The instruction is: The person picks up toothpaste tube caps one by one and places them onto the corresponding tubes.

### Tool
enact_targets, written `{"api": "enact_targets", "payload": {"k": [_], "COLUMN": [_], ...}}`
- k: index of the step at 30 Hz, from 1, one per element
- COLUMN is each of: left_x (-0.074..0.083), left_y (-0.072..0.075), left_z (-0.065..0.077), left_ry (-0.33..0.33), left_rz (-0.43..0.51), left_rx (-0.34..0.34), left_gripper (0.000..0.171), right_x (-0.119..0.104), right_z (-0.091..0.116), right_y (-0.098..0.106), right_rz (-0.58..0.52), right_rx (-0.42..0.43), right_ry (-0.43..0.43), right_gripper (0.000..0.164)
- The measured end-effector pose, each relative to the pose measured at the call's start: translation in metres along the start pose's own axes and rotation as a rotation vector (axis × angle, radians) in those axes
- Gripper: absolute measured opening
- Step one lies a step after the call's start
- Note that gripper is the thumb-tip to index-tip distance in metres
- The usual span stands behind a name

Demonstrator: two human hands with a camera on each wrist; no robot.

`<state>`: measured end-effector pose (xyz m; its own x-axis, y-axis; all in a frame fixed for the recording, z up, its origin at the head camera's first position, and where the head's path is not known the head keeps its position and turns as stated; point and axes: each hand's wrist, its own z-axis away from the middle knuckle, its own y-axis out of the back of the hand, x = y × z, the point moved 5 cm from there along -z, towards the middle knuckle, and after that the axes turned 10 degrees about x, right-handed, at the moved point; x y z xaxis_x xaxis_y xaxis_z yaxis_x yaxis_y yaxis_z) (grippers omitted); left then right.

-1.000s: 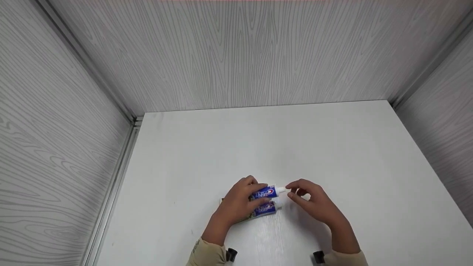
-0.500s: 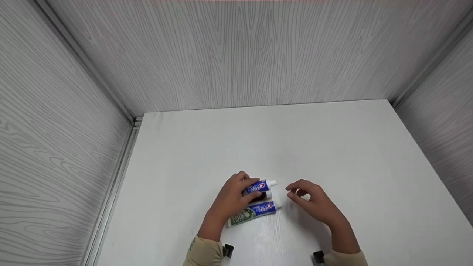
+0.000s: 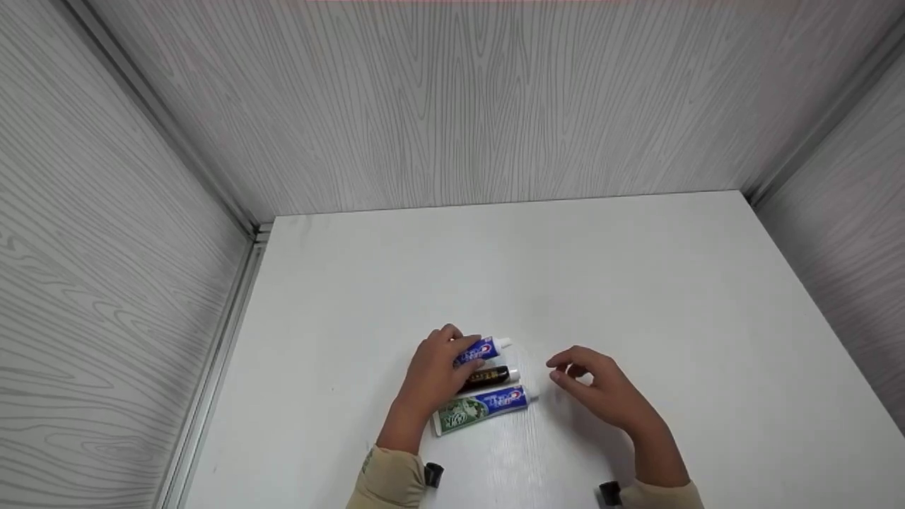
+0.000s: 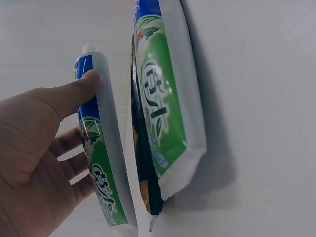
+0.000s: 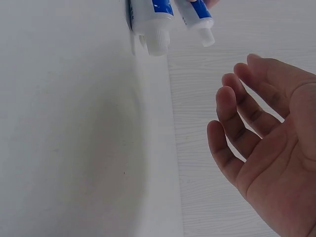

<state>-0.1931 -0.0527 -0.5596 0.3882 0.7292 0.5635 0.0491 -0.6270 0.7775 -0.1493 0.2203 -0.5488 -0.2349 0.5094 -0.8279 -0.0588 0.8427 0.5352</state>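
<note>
My left hand [image 3: 431, 371] grips a blue-and-green toothpaste tube [image 3: 483, 350] with a white cap, thumb on one side and fingers on the other. In the left wrist view this tube [image 4: 104, 140] shows its green leaf print and blue cap end. Beside it lies a black tube [image 3: 488, 378] with gold lettering, partly behind the hand. A second, larger blue-and-green toothpaste tube [image 3: 484, 408] lies closest to the body, its cap pointing right. Off to the right of the caps, my right hand [image 3: 597, 385] hovers with loosely bent fingers and holds nothing.
The tubes are on a white tabletop [image 3: 636, 283]. Wood-grain panels stand around it: a back wall [image 3: 452, 106], a left wall [image 3: 120, 283] and a right wall [image 3: 848, 233].
My left hand has moved left and slightly away from the body with its toothpaste tube, uncovering the black tube and more of the nearest one. My right hand stays almost still.
</note>
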Motion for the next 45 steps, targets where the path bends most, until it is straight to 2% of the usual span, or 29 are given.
{"api": "enact_targets", "payload": {"k": [8, 16, 22, 31, 35, 38, 40, 45], "left_x": [-0.008, -0.010, -0.011, -0.006, -0.007, -0.006, -0.004, 0.004], "left_y": [-0.005, -0.009, -0.014, -0.011, -0.010, -0.007, -0.003, 0.010], "left_z": [-0.001, -0.002, 0.000, 0.003, 0.006, 0.009, 0.012, 0.018], "left_ry": [0.054, 0.023, 0.036, 0.013, 0.016, 0.029, 0.040, 0.014], "left_rz": [-0.058, -0.085, -0.080, -0.022, -0.005, 0.008, 0.016, 0.009], "left_rx": [0.013, 0.029, 0.012, 0.056, 0.052, 0.040, 0.042, 0.090], "left_gripper": [0.043, 0.040, 0.039, 0.032, 0.034, 0.034, 0.033, 0.030], "right_x": [0.000, 0.000, 0.000, -0.001, -0.002, -0.004, -0.006, -0.017], "right_z": [0.000, -0.001, -0.001, -0.002, -0.003, -0.003, -0.004, -0.006], "right_y": [0.001, 0.001, 0.001, 0.000, -0.001, -0.001, 0.000, 0.002], "right_rz": [-0.008, -0.004, -0.002, -0.009, 0.012, 0.055, 0.128, 0.365], "right_rx": [-0.033, -0.056, -0.066, -0.074, -0.087, -0.062, -0.021, 0.117], "right_ry": [-0.018, -0.014, -0.010, -0.009, 0.005, 0.015, 0.027, 0.154], "right_gripper": [0.022, 0.022, 0.023, 0.023, 0.021, 0.020, 0.021, 0.027]}}
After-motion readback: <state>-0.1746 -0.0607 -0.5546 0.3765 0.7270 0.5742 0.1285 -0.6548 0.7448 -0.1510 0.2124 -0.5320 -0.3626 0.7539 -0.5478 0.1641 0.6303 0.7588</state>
